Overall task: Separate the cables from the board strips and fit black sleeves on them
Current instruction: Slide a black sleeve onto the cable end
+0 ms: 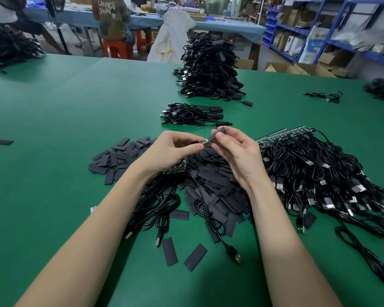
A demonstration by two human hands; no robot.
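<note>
Pinching a flat black rectangular sleeve (218, 135) between thumb and fingers, the right hand (237, 151) is holding it up above the green table mat (53, 120). The left hand (175, 149) is gripping the small circuit-board end (205, 142) of a thin black USB cable (205, 209), its tip touching the sleeve's mouth. Below both hands a heap of loose black sleeves (213, 185) is lying. A tangle of cables on green board strips (319, 171) is sitting just right; sleeved cables (193, 115) are resting beyond.
</note>
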